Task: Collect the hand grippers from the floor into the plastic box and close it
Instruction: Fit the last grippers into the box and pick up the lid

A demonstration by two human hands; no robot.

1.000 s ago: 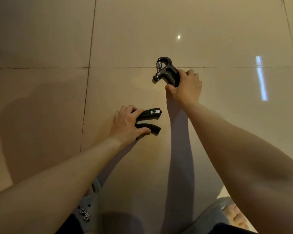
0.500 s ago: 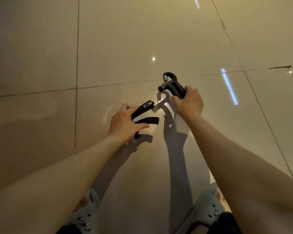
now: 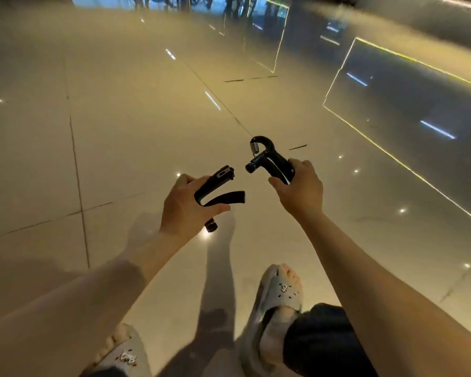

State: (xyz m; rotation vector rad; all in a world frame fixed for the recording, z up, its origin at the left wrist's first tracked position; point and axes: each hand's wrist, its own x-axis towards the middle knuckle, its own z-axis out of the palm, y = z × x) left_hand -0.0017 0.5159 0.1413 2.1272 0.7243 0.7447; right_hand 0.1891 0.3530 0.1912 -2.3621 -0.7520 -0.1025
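Your left hand [image 3: 186, 205] and right hand [image 3: 301, 190] each clench a hand gripper [image 3: 218, 190]; loosen those fingers and one drops.

No readable text, labels or numbers anywhere.

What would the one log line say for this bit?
left hand: holding a gripper | right hand: holding another gripper | both lifted off the floor | plastic box: not in view
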